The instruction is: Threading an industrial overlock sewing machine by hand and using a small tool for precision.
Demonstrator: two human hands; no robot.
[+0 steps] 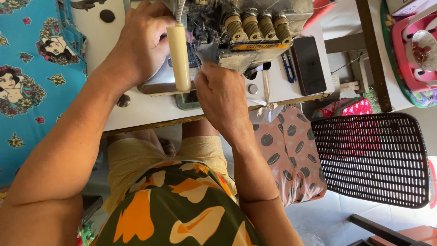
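Note:
A worn grey sewing machine [255, 27] with several ribbed tension knobs stands on a white table [136, 109]. My left hand [141, 43] reaches to the machine's left side, fingers curled near the needle area behind a cream tube lamp [180, 57]. My right hand [223, 98] is closed in a fist at the machine's front, pinching something small that I cannot make out. What lies under the needle is hidden by both hands.
A black phone [309, 64] and blue-handled snips [288, 67] lie right of the machine. Blue printed fabric [32, 91] hangs at left, pink spotted fabric [291, 155] under the table. A black perforated stool seat [373, 159] stands at right.

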